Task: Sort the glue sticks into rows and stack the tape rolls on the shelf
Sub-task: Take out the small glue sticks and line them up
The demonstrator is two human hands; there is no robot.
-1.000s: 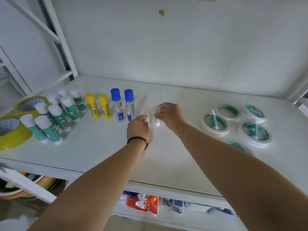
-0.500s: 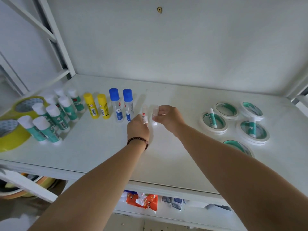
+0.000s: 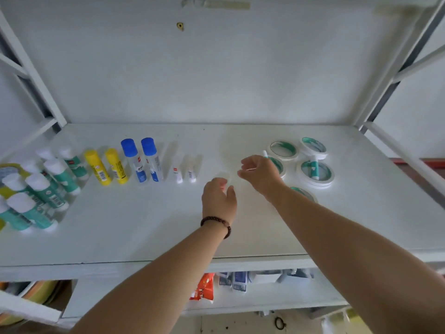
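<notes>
On the white shelf (image 3: 240, 227), glue sticks stand in pairs. From left they are several green-and-white sticks (image 3: 45, 189), two yellow sticks (image 3: 107, 167), two blue-capped sticks (image 3: 142, 160) and two small white sticks (image 3: 184, 170). My left hand (image 3: 219, 196) hovers right of the white pair, fingers apart and empty. Further right, my right hand (image 3: 260, 174) hangs loosely open just in front of the white tape rolls (image 3: 283, 149) with green cores. It partly hides one roll. A small green stick (image 3: 314, 168) stands inside another roll (image 3: 323, 180).
A large yellow tape roll (image 3: 7, 168) lies at the far left edge behind the green sticks. White frame posts (image 3: 36, 75) rise at both ends of the shelf. The lower shelf holds an orange packet (image 3: 204, 288) and blue-white packets (image 3: 237, 282).
Both hands have let go of the two small white glue sticks, which now stand beside the blue-capped pair. The hands have shifted right, toward the tape rolls.
</notes>
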